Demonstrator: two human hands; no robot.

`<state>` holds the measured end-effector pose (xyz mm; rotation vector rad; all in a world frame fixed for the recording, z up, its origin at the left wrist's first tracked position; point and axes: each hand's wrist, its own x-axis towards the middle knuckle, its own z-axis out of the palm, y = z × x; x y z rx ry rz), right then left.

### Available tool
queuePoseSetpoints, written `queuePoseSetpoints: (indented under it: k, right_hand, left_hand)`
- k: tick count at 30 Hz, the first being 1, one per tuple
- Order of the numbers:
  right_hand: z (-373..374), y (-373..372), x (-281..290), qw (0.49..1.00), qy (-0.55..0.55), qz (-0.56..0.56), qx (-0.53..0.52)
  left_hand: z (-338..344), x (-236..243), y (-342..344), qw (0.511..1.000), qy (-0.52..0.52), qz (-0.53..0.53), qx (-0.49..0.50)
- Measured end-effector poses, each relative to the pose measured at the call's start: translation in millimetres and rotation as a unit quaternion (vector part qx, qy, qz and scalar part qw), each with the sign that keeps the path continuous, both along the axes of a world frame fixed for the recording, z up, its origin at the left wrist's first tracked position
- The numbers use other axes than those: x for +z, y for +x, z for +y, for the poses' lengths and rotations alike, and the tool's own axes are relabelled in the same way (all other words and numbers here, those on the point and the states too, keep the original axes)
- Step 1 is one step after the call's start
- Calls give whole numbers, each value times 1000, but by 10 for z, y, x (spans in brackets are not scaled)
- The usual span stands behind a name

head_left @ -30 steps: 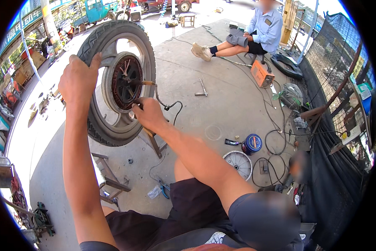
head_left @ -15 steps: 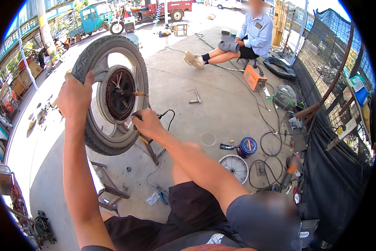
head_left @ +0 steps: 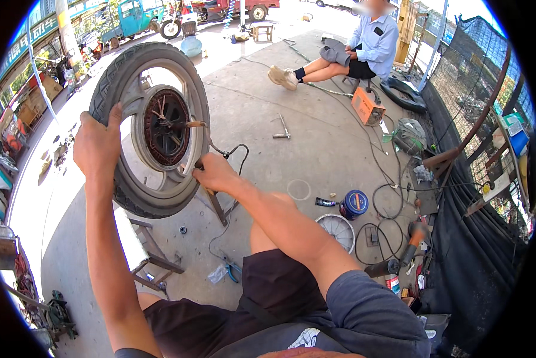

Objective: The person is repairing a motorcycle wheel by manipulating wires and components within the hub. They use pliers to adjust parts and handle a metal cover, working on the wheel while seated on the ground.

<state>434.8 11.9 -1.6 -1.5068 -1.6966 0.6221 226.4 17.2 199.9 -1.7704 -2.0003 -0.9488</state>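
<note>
My left hand grips the tyre of a grey spoked wheel at its left side. The wheel stands upright at the left of the view, its open hub showing a ring of copper windings, a few loose wires and an axle jutting to the right, with a black cable hanging below. My right hand is closed at the lower right of the hub, by the rim; what its fingers hold is too small to make out. A wooden stool or stand is partly visible beneath the wheel.
A seated person is at the upper right near an orange machine and a black tyre. On the concrete lie a T-shaped tool, blue tub, metal hub cover, pliers, cables and grinder. Mesh fence right.
The wheel, with both my hands on it, has shifted slightly left and leans a little differently. My right hand stays at the hub's lower right.
</note>
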Motion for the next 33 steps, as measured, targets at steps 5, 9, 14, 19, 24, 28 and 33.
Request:
queuePoseSetpoints:
  k: [5,9,14,19,24,28,33]
  right_hand:
    - [9,-80,54,997,-68,39,8]
    - [-16,-140,88,992,-115,49,-3]
    - [-17,-153,83,991,-120,54,2]
    - [10,-178,4,995,-57,84,-10]
    - [28,-189,33,989,26,139,-36]
    - [12,-212,50,995,7,95,-33]
    - [13,-128,-6,997,-32,59,-25]
  left_hand:
    - [-1,-67,-95,1000,1,-11,-1]
    - [12,-90,-123,1000,12,-16,-1]
    - [25,-63,-104,1000,6,-17,-3]
    - [77,-85,-101,1000,2,-13,-8]
    - [85,-88,-80,1000,1,4,8]
    - [11,-43,30,1000,7,-5,-10]
    - [38,-15,84,1000,16,7,-6]
